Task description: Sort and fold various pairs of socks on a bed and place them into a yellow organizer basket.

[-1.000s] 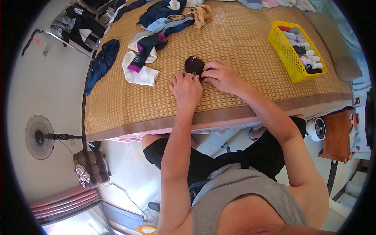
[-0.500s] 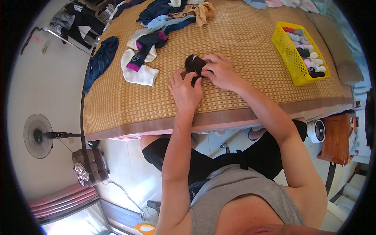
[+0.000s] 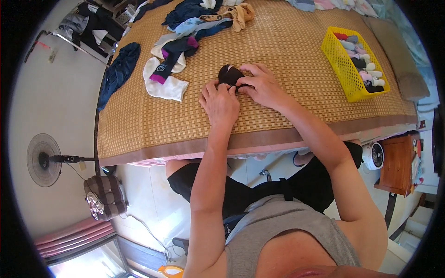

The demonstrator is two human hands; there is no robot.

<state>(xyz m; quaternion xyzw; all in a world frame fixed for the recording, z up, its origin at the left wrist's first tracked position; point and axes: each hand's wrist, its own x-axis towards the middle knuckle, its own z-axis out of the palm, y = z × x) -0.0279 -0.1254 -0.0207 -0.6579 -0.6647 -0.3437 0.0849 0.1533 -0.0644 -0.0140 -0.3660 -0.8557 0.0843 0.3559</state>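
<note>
A black sock with a small pale patch lies bunched on the woven mat that covers the bed. My left hand grips its near end, with thumb and fingers drawn together there. From the right, my right hand pinches the sock's edge between thumb and fingers. The hands nearly meet at the sock's near side, hiding part of it. Left of them are a white sock and a dark sock with purple heel and toe, partly overlapping.
At the right stands a yellow basket holding several rolled socks. Piled clothes lie at the far left of the bed, and a dark blue garment hangs near its left edge. A fan stands on the left.
My left thumb and fingers have closed further in on the sock's near end, and less of the black fabric shows between my hands. The sock stays in place.
</note>
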